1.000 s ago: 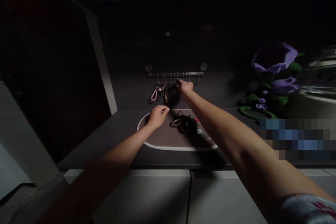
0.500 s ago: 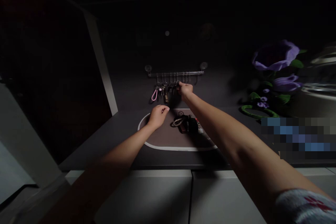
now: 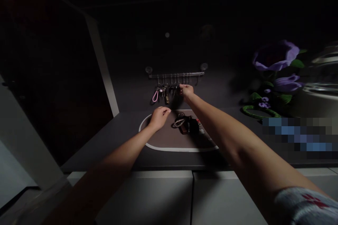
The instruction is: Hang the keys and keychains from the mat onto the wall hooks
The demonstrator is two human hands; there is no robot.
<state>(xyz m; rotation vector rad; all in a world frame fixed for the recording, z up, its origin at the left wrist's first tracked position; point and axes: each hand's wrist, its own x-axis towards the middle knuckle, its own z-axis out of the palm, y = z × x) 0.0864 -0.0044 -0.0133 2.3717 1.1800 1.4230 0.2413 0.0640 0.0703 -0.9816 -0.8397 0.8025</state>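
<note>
- Head view: the dark keys (image 3: 177, 90) hung below a clear rail (image 3: 190, 74) on the wall, near its middle, with my right hand (image 3: 187, 90) at their right side.
- Step in hand: I judged it to be the handling of these keys at their hook.
- Next move: in my judgement it called for a light touch and a steady wrist, since the neighbouring hooks stood close.
- Appearance: the keys looked slim and metallic, pointing downward; the dim light made their number impossible to tell.
- Right hand: I had thumb and fingers drawn narrow beside the keys; whether they gripped anything, I could not tell.
- Same rail, leftward: a pink loop (image 3: 155, 96) and a gold-brown tag (image 3: 167, 99) hung well clear of my fingers.
- Left hand (image 3: 160, 116): lower and nearer me, it was loosely curled and narrow, with nothing visible in it.
- Below: a pale-rimmed mat (image 3: 158, 140) on the counter (image 3: 113, 130) bore a dark cluster (image 3: 193, 126) with a beaded strap (image 3: 180, 123).
- Far right: purple flowers (image 3: 288, 83) stood well apart from both hands.
</note>
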